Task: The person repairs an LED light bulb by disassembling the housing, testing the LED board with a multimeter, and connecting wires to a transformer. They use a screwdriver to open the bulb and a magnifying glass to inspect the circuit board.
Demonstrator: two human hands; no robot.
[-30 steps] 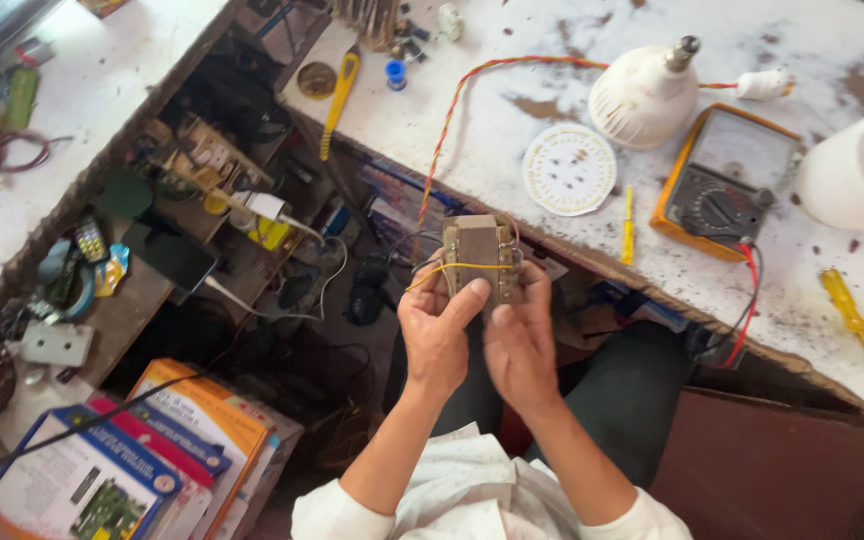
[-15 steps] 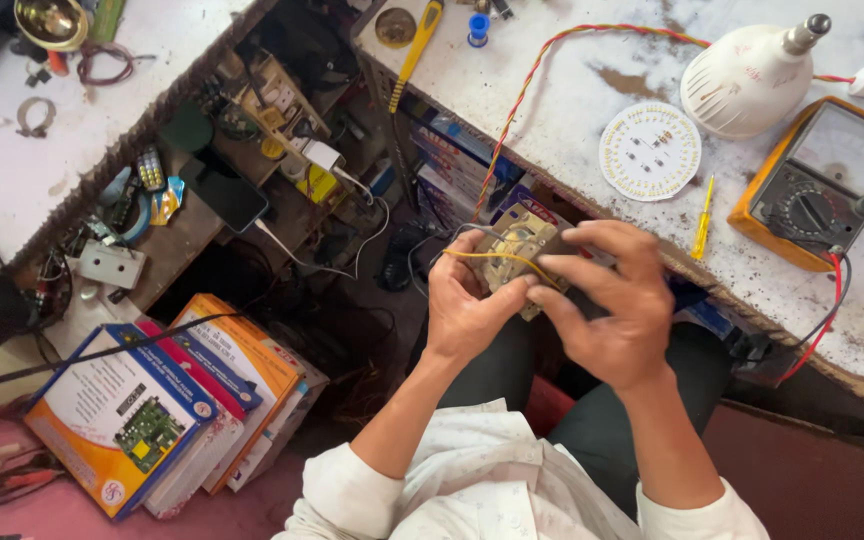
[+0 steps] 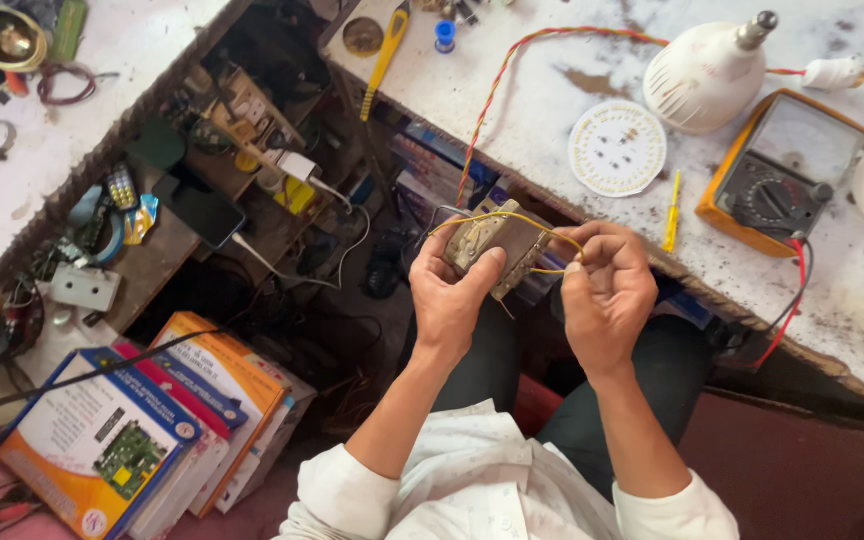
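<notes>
Your single head camera, looking steeply down from above your lap, close over your left hand [image 3: 449, 300] and right hand [image 3: 607, 295], white tabletop [image 3: 552, 100] ahead, floor below.

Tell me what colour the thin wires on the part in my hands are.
Yellow wires, clearest in the head view.

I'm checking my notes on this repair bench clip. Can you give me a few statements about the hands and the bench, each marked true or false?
1. The left hand holds a small brownish transformer-like block with yellow wires. True.
2. The right hand rests on the meter. False: it pinches a yellow wire beside the block.
3. The orange-cased meter lies on the white bench. True.
4. The round white LED disc is held in a hand. False: it lies on the bench near the white lamp housing.
5. A stack of books lies on the floor. True.
</notes>
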